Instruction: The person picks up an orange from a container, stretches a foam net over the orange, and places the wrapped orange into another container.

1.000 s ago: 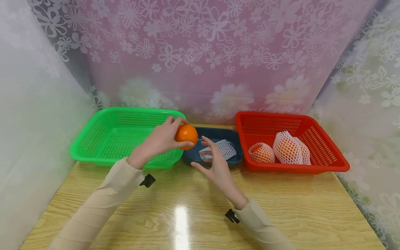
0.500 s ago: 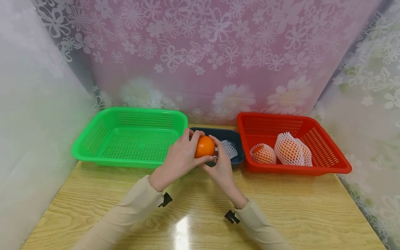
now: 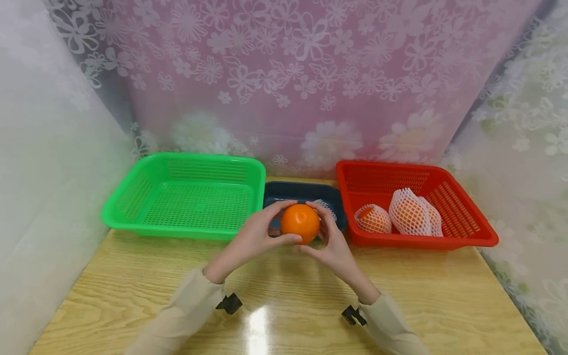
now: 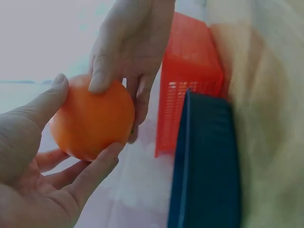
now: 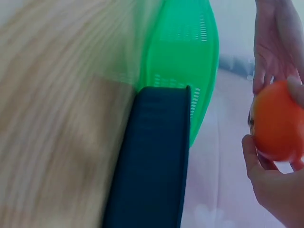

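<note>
An orange (image 3: 300, 224), bare of any net, is held up over the front of the dark blue tray (image 3: 306, 187) between both hands. My left hand (image 3: 257, 234) grips it from the left, thumb at the near side and fingers behind. From the right, my right hand (image 3: 332, 245) holds the same fruit with curled fingers and thumb. The left wrist view shows the orange (image 4: 92, 118) with fingertips of both hands on its skin. A white foam net (image 3: 327, 207) lies in the tray, partly hidden behind the right hand.
On the left stands a green basket (image 3: 199, 228) with nothing in it. A red basket (image 3: 421, 241) on the right holds several oranges in foam nets (image 3: 410, 214). All three containers stand along the back of the wooden table (image 3: 284, 305), before a flowered curtain (image 3: 284, 88).
The left hand has brought the orange from beside the green basket rightward and nearer, over the tray. The right hand, earlier open above the foam net, has taken hold of the orange too.
</note>
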Tool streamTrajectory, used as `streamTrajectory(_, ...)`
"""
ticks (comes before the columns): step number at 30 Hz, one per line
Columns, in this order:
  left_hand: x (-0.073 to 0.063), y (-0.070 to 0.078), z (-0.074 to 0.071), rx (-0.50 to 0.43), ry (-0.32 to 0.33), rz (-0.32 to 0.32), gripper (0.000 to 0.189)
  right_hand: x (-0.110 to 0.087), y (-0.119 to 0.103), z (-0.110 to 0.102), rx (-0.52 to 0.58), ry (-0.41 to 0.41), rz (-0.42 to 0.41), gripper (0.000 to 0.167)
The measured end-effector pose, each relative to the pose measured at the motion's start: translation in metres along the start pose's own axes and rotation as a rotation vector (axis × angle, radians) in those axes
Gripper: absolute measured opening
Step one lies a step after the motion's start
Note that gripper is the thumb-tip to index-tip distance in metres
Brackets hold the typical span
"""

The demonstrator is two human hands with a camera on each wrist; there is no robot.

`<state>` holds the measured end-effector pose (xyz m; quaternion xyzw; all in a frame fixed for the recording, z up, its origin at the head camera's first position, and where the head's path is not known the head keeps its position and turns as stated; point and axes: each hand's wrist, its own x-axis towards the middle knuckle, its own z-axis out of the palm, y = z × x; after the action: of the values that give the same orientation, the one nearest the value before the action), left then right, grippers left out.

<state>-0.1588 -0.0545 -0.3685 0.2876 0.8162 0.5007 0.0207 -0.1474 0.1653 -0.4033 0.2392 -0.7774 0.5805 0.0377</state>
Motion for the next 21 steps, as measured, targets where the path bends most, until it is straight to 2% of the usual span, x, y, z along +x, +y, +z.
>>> streamTrajectory(7,-0.014,-0.02,0.017,-0.108,-0.036,-0.035,0.074,-0.016,0.011,-0.009,-0.082,-0.102,0.066,0.076)
streamTrajectory(12,-0.022,-0.034,0.03,-0.142,-0.073,-0.08,0.073,-0.023,0.021,-0.012,-0.121,-0.208,0.086,0.077)
streamTrajectory(17,-0.028,-0.047,0.041,-0.136,-0.095,-0.117,0.071,-0.026,0.031,-0.01,-0.156,-0.289,0.094,0.075)
streamTrajectory(21,-0.032,-0.054,0.047,-0.067,-0.1,-0.127,0.071,-0.028,0.034,-0.008,-0.197,-0.312,0.117,0.074)
